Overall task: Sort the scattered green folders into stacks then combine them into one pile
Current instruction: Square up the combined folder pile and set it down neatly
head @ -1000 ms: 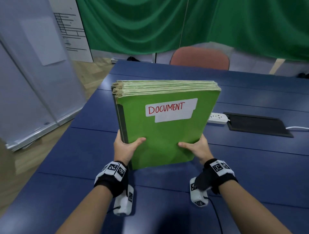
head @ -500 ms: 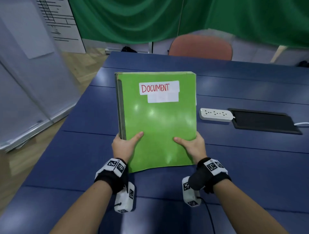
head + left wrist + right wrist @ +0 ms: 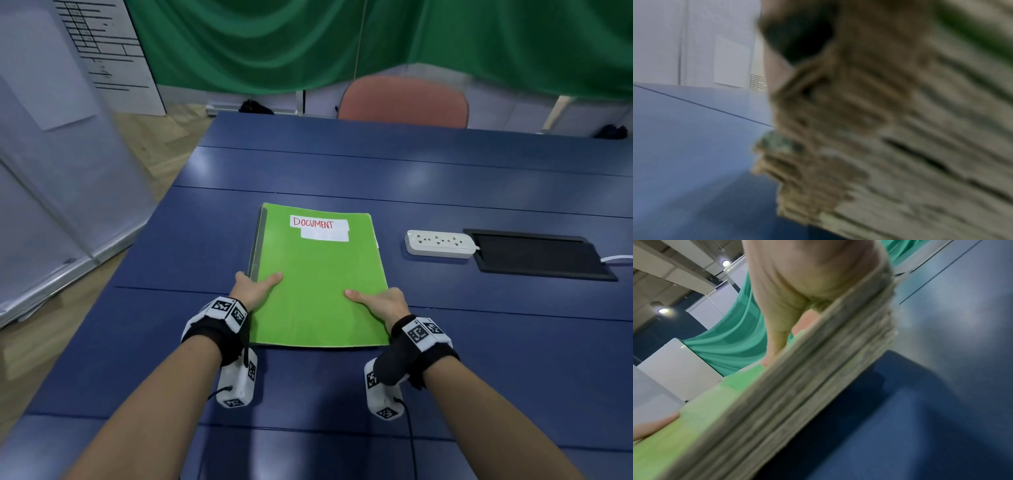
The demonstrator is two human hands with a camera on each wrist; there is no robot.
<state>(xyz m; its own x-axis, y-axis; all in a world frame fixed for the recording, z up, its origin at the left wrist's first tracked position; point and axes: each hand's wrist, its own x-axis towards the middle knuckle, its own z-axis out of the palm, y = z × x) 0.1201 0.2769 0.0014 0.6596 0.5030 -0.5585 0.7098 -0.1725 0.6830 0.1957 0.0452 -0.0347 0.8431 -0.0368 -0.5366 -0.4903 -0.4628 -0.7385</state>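
A thick pile of green folders, flat card covers with a white label reading DOCUMENT, sits on the smooth blue worktop, near edge towards the person. The left hand grips the pile's left side, thumb on top; the right hand grips the right side the same way. From the head view only the top cover shows; the right wrist view shows the ragged, layered paper edges under the thumb. The left wrist view is blurred. A white power strip and a dark flat pad lie to the right, apart.
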